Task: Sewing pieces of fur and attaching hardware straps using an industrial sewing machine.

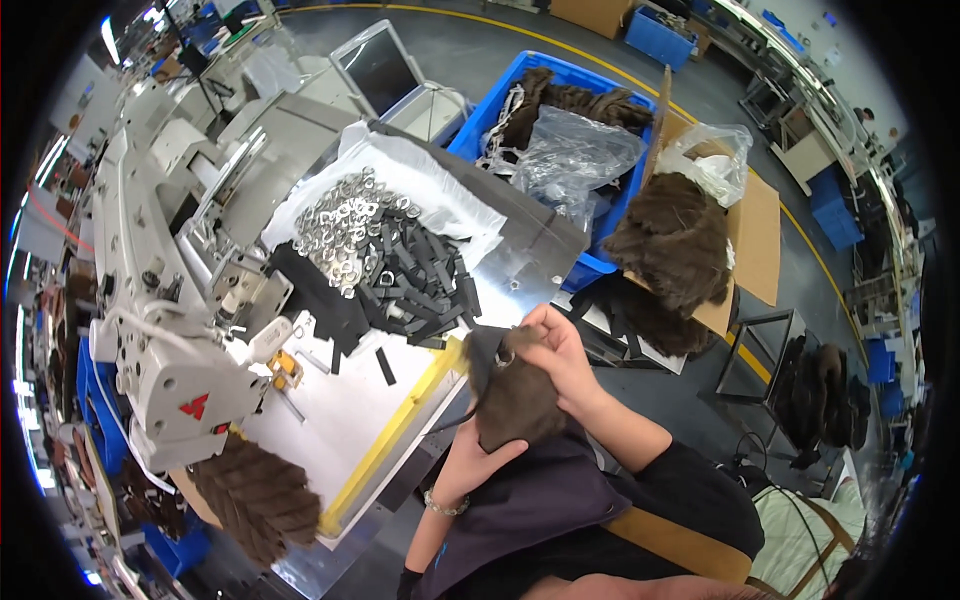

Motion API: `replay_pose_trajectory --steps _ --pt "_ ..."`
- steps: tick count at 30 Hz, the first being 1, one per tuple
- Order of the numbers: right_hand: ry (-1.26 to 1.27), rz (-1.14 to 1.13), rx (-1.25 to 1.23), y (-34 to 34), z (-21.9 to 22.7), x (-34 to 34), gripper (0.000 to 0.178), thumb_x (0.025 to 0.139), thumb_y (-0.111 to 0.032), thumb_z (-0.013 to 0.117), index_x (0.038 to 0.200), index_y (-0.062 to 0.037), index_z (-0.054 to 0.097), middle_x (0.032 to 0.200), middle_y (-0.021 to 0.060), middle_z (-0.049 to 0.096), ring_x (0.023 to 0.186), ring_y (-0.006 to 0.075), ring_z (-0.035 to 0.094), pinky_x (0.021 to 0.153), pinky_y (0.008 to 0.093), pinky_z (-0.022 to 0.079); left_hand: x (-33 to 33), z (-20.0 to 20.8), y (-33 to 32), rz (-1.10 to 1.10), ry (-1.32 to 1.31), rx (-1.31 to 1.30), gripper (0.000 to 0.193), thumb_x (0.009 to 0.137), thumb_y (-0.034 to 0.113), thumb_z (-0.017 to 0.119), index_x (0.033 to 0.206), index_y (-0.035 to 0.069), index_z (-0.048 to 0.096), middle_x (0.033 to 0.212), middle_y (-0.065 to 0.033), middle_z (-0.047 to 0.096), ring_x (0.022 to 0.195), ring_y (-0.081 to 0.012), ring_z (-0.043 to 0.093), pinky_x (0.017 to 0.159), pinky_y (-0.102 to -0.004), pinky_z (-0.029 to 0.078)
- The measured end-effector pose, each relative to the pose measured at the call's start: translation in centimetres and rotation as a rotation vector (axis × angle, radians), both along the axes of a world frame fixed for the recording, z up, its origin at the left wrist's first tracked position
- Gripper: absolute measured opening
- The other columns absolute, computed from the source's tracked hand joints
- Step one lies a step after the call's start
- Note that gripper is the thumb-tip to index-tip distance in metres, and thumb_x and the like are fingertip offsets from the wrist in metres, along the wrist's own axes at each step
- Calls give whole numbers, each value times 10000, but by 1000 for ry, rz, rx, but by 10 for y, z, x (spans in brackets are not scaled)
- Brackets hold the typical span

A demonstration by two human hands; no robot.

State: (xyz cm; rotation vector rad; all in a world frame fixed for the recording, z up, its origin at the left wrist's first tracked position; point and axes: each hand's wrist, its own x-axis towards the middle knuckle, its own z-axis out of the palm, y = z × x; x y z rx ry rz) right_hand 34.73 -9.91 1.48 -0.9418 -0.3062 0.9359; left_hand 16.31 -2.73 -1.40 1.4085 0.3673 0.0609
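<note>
Over my lap, just off the table's front edge, I hold a brown furry piece (525, 400) with a dark strip of fabric (485, 352) at its upper left. My left hand (478, 462) grips the piece's lower end, its thumb in front and its other fingers hidden behind. Up at the top edge, my right hand (562, 360) has its fingers closed on the piece, close to a small metal ring (505, 354). On the table beyond lie a heap of silvery metal D-rings (350, 225) and a pile of short dark grey strips (425, 275).
A large white sewing machine (170, 370) stands at the left. Brown furry pieces (255, 495) hang at the table's near left corner. To the right are a blue crate (470, 125) with clear plastic in it and a cardboard box (757, 240) heaped with brown fur.
</note>
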Motion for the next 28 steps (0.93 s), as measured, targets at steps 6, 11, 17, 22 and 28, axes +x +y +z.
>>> replay_pose_trajectory --steps 6,11,17,22,28 --pt "44 -392 -59 -54 -23 93 184 851 -21 625 1018 -92 589 977 0 647 900 97 616 801 257 501 18 -9 -9 -235 203 239 694 887 281 681 1426 -3 352 1080 -171 644 1022 -290 629 891 -387 477" --pt "209 -696 -5 -103 -19 188 267 868 -142 669 1128 -93 632 1085 47 674 1009 212 645 883 360 540 6 -53 -18 -444 144 960 687 881 369 645 1422 36 383 988 -175 630 907 -324 616 815 -419 470" --pt "-31 -998 153 -196 -43 372 280 844 -139 712 1098 -42 647 1081 88 679 951 245 670 872 374 549 14 -9 -9 -486 -71 736 607 868 242 655 1388 27 428 1009 -124 625 911 -266 614 844 -389 465" --pt "-1508 -1031 -1123 -215 -123 439 480 895 -246 683 1216 65 508 1259 252 540 1193 364 521 998 441 407 10 24 16 -397 -163 997 645 831 223 685 1398 52 428 1073 -77 620 974 -223 598 890 -347 444" --pt "-1529 -897 -1272 -155 -103 388 594 901 -259 638 1391 -8 416 1353 239 480 1262 389 452 1052 445 361 -24 72 61 13 47 980 548 857 239 672 1352 82 498 1206 -123 609 1084 -270 583 940 -388 432"
